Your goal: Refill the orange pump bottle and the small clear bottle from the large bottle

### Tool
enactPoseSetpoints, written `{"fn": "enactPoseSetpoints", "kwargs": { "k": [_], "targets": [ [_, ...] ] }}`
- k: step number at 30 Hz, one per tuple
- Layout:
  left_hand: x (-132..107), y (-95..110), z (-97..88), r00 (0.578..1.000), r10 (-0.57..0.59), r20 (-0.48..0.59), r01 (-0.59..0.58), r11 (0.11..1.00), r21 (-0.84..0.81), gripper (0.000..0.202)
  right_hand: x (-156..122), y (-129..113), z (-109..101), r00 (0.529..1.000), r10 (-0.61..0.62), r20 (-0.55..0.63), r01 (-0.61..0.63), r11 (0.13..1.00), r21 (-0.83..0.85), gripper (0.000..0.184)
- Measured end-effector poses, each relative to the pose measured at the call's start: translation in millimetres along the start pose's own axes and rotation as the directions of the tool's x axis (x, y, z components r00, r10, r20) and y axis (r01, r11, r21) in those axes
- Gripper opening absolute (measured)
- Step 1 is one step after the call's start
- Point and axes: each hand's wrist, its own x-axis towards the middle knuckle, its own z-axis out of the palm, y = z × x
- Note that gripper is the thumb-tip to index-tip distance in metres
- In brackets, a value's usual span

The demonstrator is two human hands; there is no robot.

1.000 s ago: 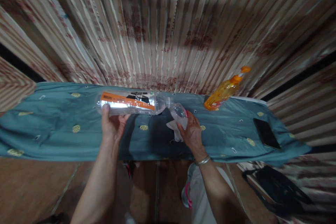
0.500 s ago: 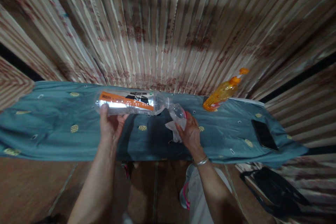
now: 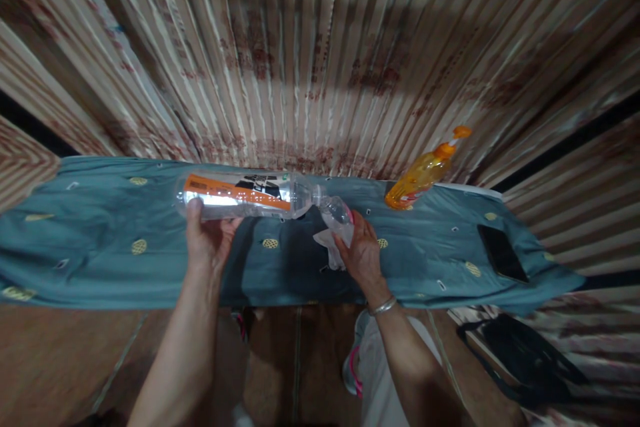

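Observation:
A large clear plastic bottle [image 3: 235,197] with an orange and silver label lies sideways above the cloth, its neck to the right. My left hand [image 3: 210,240] is closed around its base end, thumb in front. In my right hand [image 3: 363,253] is a small clear plastic bottle [image 3: 337,212] with a pinkish end, tilted with its narrow part up to the left. The two bottle mouths meet or nearly meet; I cannot tell whether they touch. White tissue [image 3: 330,247] hangs below the small bottle, by my right fingers.
An orange pump bottle [image 3: 420,177] stands at the back right of the teal patterned cloth [image 3: 105,213]. A black phone [image 3: 501,253] lies near the right end. Behind is a pleated curtain [image 3: 310,47]. A dark bag [image 3: 530,353] sits low on the right.
The large bottle and my left hand have shifted very slightly left. My view has moved a little; both grips look the same.

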Motion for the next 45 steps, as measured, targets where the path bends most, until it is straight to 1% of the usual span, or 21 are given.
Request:
{"fn": "enactPoseSetpoints", "kwargs": {
  "k": [3, 10, 12, 16, 18, 24, 26, 28, 33, 36, 39, 45],
  "targets": [
    [3.8, 0.5, -5.3, 1.0, 0.008, 0.027, -0.009, 0.999, 0.047, 0.04, 0.2, -1.5, -1.8, 1.0, 0.006, 0.008, -0.006, 1.0, 0.0, 0.062],
    [3.8, 2.5, -5.9, 0.999, -0.035, -0.015, 0.036, 0.999, 0.039, 0.03, 1.1, -1.8, -3.3, 1.0, 0.017, 0.024, -0.017, 1.0, 0.018, 0.063],
    [4.1, 1.6, -6.5, 1.0, -0.024, -0.002, 0.024, 0.999, 0.041, 0.032, 1.3, -1.2, -3.0, 1.0, 0.015, 0.025, -0.016, 1.0, 0.025, 0.062],
    [6.0, -0.9, -9.4, 0.998, 0.028, 0.049, -0.031, 0.997, 0.066, 0.044, 1.4, -0.2, -2.6, 1.0, 0.011, 0.017, -0.012, 0.999, 0.035, 0.061],
    [6.6, -1.3, -10.9, 0.997, 0.035, 0.074, -0.041, 0.996, 0.083, 0.047, 1.4, 0.1, -2.5, 1.0, 0.005, 0.014, -0.005, 0.999, 0.035, 0.062],
    [6.2, 0.7, -12.0, 0.993, 0.033, 0.114, -0.046, 0.992, 0.113, 0.046, 1.1, 0.6, -1.8, 1.0, -0.002, 0.0, 0.002, 1.0, 0.017, 0.061],
    [5.7, 0.8, -10.7, 0.995, 0.035, 0.097, -0.044, 0.994, 0.095, 0.05, 1.0, 0.6, -1.8, 1.0, 0.0, 0.008, 0.0, 1.0, 0.02, 0.061],
    [4.7, 0.7, -8.7, 0.998, 0.031, 0.061, -0.035, 0.997, 0.064, 0.048, 0.9, 0.7, -1.9, 1.0, 0.007, 0.021, -0.008, 1.0, 0.021, 0.062],
    [1.3, 1.6, -3.6, 1.0, -0.004, 0.013, 0.004, 1.0, 0.012, 0.029, 0.8, 0.8, -2.2, 0.999, 0.008, 0.032, -0.009, 1.0, 0.013, 0.062],
    [0.7, 2.3, -2.6, 1.0, -0.005, 0.007, 0.005, 1.0, -0.003, 0.029, 0.8, 0.5, -2.4, 1.0, 0.008, 0.025, -0.008, 1.0, 0.008, 0.062],
    [1.4, 2.6, -3.4, 1.0, -0.008, 0.024, 0.008, 1.0, 0.009, 0.031, 0.8, 0.3, -2.4, 0.999, 0.01, 0.033, -0.01, 1.0, 0.012, 0.062],
    [2.3, 4.1, -4.7, 1.0, -0.027, 0.008, 0.027, 1.0, 0.012, 0.026, -0.1, 1.7, -1.2, 1.0, -0.013, 0.007, 0.013, 1.0, 0.02, 0.062]
  ]
}}
